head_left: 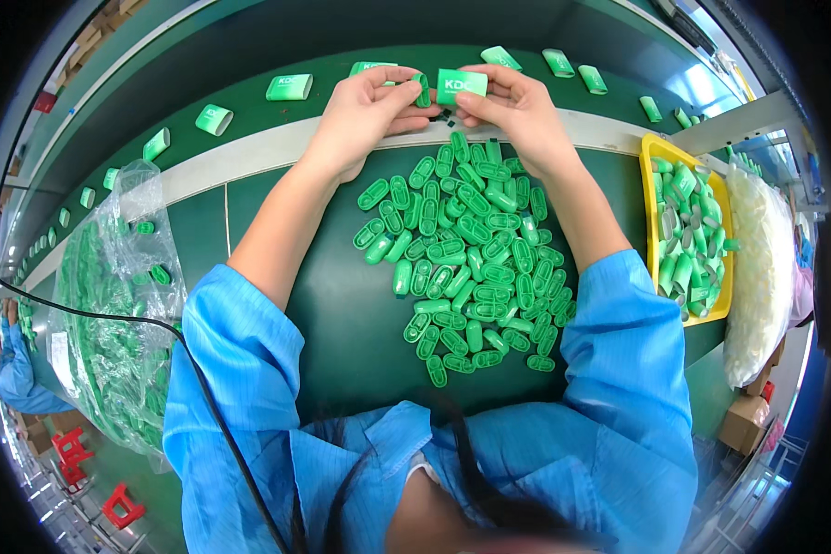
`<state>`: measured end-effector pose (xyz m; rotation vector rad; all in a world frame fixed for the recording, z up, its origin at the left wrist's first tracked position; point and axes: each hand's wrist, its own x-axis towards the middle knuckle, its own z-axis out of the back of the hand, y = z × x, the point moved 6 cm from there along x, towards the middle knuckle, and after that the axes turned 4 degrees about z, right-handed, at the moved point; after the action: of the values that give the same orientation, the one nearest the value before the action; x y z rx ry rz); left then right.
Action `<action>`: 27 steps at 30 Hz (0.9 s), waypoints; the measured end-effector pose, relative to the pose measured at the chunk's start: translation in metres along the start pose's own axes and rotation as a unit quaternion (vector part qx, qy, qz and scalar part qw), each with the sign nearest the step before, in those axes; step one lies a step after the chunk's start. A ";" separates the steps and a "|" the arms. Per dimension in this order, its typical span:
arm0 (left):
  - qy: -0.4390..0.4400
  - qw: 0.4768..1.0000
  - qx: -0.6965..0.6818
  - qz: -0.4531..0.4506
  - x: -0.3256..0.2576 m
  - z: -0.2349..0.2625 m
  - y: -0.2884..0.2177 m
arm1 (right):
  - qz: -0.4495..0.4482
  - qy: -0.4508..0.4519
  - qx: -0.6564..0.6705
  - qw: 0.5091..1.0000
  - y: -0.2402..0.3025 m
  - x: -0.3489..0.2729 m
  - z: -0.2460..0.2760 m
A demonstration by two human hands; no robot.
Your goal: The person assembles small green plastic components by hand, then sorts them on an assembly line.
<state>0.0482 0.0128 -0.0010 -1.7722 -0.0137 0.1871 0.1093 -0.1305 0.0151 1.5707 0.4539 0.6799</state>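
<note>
Green covers nearly everything in the head view: a dark green bench runs under the forearms, and beyond its pale edge strip a conveyor belt curves away to both sides.

Both hands meet at the far edge of the bench, over the strip; the left hand is curled, its fingertips pinching a small green shell; the right hand is likewise curled, gripping a larger green case with a white mark between thumb and fingers; the two pieces sit just beside each other, almost touching, so the fitting looks in hand but not finished; whether they are already joined I cannot tell.

Done, by the look of it: a row of like cases lies spaced along the belt, left and right of the hands; left to do is plainly much more; a big loose pile of shells lies on the bench between the forearms, just below the hands.

At the right a yellow tray holds more green parts; beside it lies a bag of white pieces; at the left a clear bag of green parts slumps against the bench; a black cable crosses the left blue sleeve.
</note>
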 end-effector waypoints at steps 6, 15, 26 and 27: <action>-0.042 0.986 0.145 -0.076 -0.005 -0.002 -0.006 | -0.036 -0.012 -0.020 0.999 -0.001 -0.002 -0.005; -0.065 0.995 0.032 -0.066 -0.005 -0.003 0.000 | -0.040 -0.013 0.006 0.999 -0.006 -0.001 -0.006; -0.095 0.943 0.271 -0.170 -0.017 -0.004 -0.021 | 0.015 -0.019 -0.030 0.999 -0.004 0.000 -0.005; -0.085 0.930 0.314 -0.171 -0.018 -0.006 -0.024 | 0.013 -0.016 -0.036 0.999 -0.001 -0.001 -0.005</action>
<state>0.0334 0.0096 0.0254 -1.0864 -0.3502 0.0771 0.1054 -0.1273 0.0145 1.5194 0.3810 0.6829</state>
